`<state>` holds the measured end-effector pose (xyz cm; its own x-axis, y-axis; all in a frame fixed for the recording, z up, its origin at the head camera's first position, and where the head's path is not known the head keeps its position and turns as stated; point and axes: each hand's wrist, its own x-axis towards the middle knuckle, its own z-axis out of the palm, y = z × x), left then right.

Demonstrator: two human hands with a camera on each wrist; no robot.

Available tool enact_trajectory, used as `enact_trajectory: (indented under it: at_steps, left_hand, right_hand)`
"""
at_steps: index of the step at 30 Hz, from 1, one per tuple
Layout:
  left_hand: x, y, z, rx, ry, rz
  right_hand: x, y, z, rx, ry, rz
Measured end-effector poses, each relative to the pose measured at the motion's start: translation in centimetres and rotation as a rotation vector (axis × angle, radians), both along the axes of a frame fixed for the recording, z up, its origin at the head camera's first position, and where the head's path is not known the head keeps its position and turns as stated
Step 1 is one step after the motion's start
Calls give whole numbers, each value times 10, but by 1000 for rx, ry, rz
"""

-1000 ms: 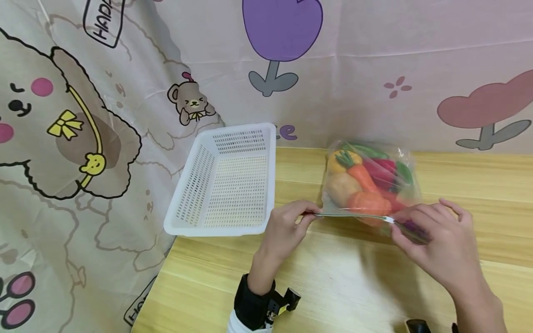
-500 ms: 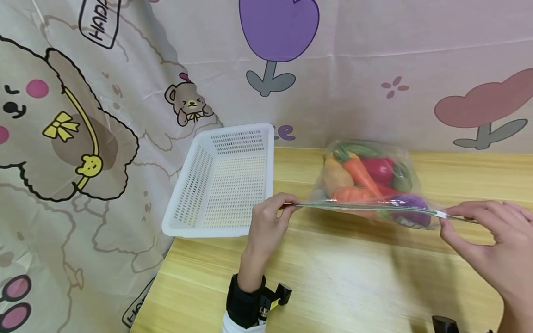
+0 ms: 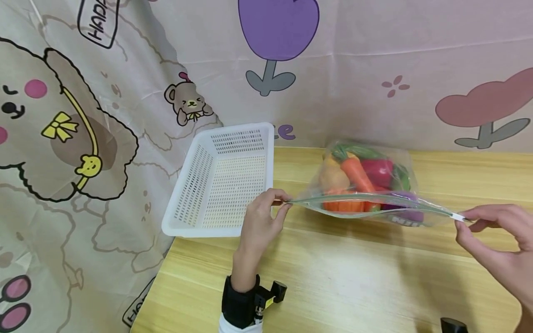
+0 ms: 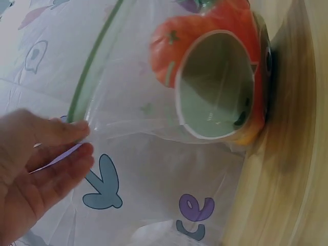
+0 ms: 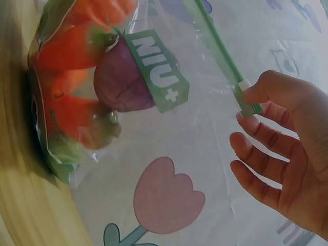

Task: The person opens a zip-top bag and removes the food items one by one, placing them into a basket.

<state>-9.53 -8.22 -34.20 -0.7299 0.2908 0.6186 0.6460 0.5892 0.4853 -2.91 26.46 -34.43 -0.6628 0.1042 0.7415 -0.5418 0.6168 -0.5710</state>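
A clear zip bag [image 3: 350, 214] of vegetables lies on the table, its mouth edge lifted toward me and parted in the middle. Inside are a carrot [image 3: 359, 173], a red pepper [image 3: 376, 172], a tomato-like orange-red piece [image 4: 171, 46] and a purple round vegetable [image 5: 122, 77]. My left hand [image 3: 262, 217] pinches the left end of the green zip strip [image 4: 92, 66] between thumb and fingers. At the strip's right end, my right hand [image 3: 501, 238] pinches beside the white slider [image 5: 245, 84], its other fingers loosely bent.
A white perforated basket [image 3: 269, 185] stands left of the bag, close behind my left hand. The wooden table [image 3: 345, 277] meets a printed cloth [image 3: 354, 83] at the back, and cloth [image 3: 83, 217] also hangs along the left side.
My right hand has moved right along the zip strip with the slider, to the far end. The left hand has shifted slightly left, and the bag's mouth has parted.
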Motion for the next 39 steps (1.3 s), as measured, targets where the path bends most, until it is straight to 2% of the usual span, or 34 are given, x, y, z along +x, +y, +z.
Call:
enact_trajectory:
  at_steps: [5,7,13,15,19,21,22,24,28,30,34,37,39]
  left_hand:
    - [3,3,-1,-211,24,-78]
    - [3,8,-3,-269,35,-105]
    - [5,20,-8,-326,-10,-109]
    - [5,23,-9,-346,-6,-113]
    - [3,28,-11,-356,32,-130]
    - [3,30,-12,-337,34,-143]
    - [3,31,-12,-328,34,-151]
    - [3,34,-13,-315,33,-165]
    - [4,37,-14,-294,41,-178]
    - [4,37,-15,-285,45,-177]
    - [5,36,-13,-307,60,-144]
    - [6,34,-11,-332,64,-113]
    - [7,32,-10,-347,64,-100]
  right_hand:
    - [-2,-10,1,-22,14,93]
    - [-2,-12,1,-18,18,118]
    - [2,-14,2,82,-53,107]
    - [4,-12,2,148,-105,71]
    - [10,-6,-2,288,-304,-20]
    - [13,-5,-3,355,-411,-38]
    - [14,-6,-3,375,-434,-36]
    - [13,-11,-2,405,-404,-2]
    - [6,-34,1,438,-191,109]
    - [0,-48,0,464,-130,143]
    - [-7,-65,-9,520,-194,96]
    - [-9,-68,-14,536,-307,50]
    - [-9,-68,-15,521,-358,51]
